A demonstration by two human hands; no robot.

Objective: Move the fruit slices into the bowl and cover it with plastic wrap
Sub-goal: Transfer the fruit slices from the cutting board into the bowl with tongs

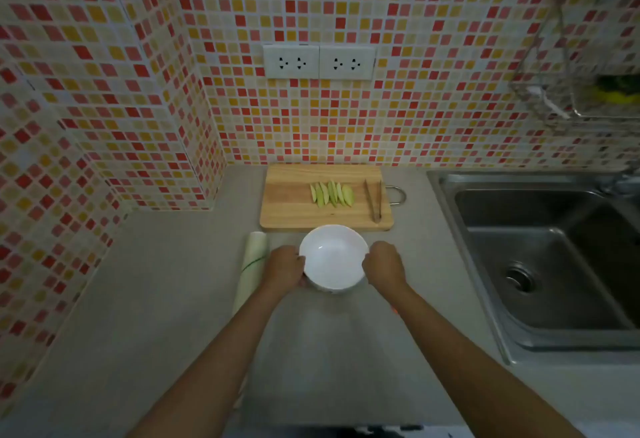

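Observation:
An empty white bowl [333,257] stands on the grey counter just in front of a wooden cutting board [287,205]. My left hand [284,268] grips its left rim and my right hand [384,264] grips its right rim. Several green fruit slices [331,193] lie in a row on the board, with metal tongs [374,200] to their right. A roll of plastic wrap [252,264] lies on the counter left of the bowl, partly behind my left wrist.
A steel sink [547,264] fills the right side of the counter. Tiled walls close off the back and left, with two sockets [318,62] above the board. A wire rack [581,91] hangs at the upper right.

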